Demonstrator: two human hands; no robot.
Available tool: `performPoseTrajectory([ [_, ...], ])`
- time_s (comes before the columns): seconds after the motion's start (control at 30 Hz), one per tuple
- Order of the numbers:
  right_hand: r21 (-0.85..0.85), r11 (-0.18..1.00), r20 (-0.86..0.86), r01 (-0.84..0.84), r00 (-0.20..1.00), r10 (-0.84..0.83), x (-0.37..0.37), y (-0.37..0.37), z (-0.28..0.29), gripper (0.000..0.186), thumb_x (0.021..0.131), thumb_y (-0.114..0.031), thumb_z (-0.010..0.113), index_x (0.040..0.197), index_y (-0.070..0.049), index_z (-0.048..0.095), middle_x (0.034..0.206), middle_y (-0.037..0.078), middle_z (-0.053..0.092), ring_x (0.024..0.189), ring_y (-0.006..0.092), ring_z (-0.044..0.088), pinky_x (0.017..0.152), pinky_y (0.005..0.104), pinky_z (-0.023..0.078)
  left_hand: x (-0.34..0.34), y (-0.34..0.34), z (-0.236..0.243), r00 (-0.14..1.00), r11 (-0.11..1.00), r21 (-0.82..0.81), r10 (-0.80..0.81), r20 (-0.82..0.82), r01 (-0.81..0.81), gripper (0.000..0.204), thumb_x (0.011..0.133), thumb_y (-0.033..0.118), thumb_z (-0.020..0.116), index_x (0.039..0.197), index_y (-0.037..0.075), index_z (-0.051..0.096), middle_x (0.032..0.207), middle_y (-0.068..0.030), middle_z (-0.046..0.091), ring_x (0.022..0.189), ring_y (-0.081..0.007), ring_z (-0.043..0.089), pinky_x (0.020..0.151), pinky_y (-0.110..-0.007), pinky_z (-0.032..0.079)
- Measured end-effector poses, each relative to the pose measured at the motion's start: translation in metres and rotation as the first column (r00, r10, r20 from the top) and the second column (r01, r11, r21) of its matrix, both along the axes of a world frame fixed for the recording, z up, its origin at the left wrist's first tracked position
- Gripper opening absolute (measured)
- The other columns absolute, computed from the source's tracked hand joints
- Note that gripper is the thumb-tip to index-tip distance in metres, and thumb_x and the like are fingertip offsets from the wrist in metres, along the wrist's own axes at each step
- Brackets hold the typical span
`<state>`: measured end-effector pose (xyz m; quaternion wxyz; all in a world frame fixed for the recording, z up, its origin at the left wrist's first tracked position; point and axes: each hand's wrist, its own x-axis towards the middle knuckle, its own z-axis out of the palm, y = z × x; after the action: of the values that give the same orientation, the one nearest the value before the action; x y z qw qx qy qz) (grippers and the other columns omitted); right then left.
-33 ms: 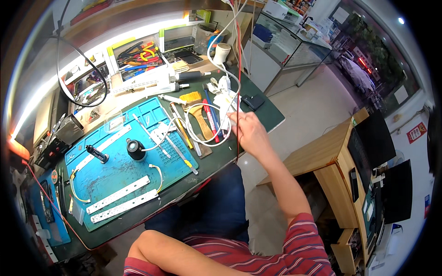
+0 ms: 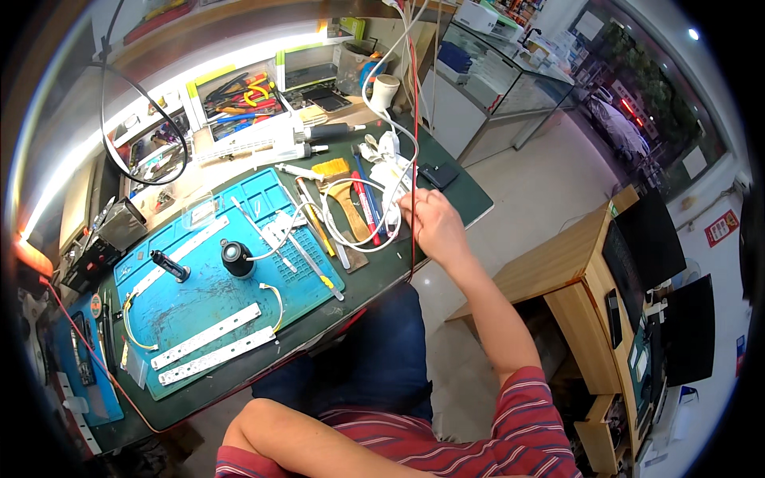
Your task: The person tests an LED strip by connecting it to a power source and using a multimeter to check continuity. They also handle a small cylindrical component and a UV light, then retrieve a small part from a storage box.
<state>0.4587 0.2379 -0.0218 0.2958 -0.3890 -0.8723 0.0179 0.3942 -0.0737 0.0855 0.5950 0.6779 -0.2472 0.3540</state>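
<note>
My right hand [image 2: 437, 229] is at the right end of the bench, its fingers drawn together beside a white power strip [image 2: 390, 171] and a red cable [image 2: 413, 143]. What lies between the fingertips is hidden. A white cord [image 2: 333, 233] loops left of the hand, over a yellow-bristled brush [image 2: 347, 209] and a red marker [image 2: 358, 195]. The cord runs to a round black device [image 2: 237, 256] on the blue work mat [image 2: 211, 299]. My left forearm [image 2: 303, 434] crosses the lower edge; the left hand is out of view.
On the mat lie white LED strips [image 2: 215, 354] and a small black cylinder [image 2: 172, 268] stands. A tool tray [image 2: 239, 95] with pliers and screwdrivers is at the back. Beyond the right hand lies a black flat object [image 2: 437, 177]. A wooden desk [image 2: 550, 263] stands to the right.
My right hand has shifted slightly right and toward me, its fingertips drawn back a little from the white power strip. The things on the mat stay put.
</note>
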Motion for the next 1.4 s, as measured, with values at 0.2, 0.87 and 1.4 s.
performPoseTrajectory([
  [0.2,0.038,0.99,-0.49,0.133,0.866,-0.098,-0.021,0.027,0.036,0.015,0.093,0.0,0.066,0.105,-0.002,0.074,0.095,0.014,0.071,0.077,0.0275,0.068,0.071,0.0348,0.053,-0.014,-0.003,-0.001,0.997,0.997,0.027,0.077,-0.025,-0.076,0.058,0.087,0.042,0.063,0.131,0.005,0.055,0.114,-0.016,0.055,0.111,-0.0334,0.056,0.095,-0.047,0.044],
  [0.87,0.034,0.97,-0.874,0.243,0.478,-0.089,-0.021,-0.01,0.009,0.021,0.101,0.005,0.054,0.116,0.001,0.069,0.112,0.007,0.069,0.089,0.0143,0.064,0.083,0.027,0.053,-0.311,-0.027,-0.07,0.325,0.19,-0.327,0.844,-0.426,-0.925,0.01,0.092,0.005,0.072,0.084,0.001,0.068,0.085,-0.0136,0.073,0.077,-0.0234,0.071,0.067,-0.032,0.055],
  [1.4,0.067,0.836,-0.047,-0.544,0.836,0.547,-0.207,-0.089,0.034,0.053,0.087,-0.036,0.081,0.132,-0.011,0.067,0.121,0.007,0.069,0.102,0.0249,0.067,0.093,0.0397,0.049,-0.404,0.045,-0.053,-0.513,-0.326,0.419,0.707,-0.487,-0.847,0.023,0.089,0.004,0.077,0.107,0.001,0.062,0.103,-0.0083,0.068,0.091,-0.0147,0.069,0.083,-0.03,0.056],
])
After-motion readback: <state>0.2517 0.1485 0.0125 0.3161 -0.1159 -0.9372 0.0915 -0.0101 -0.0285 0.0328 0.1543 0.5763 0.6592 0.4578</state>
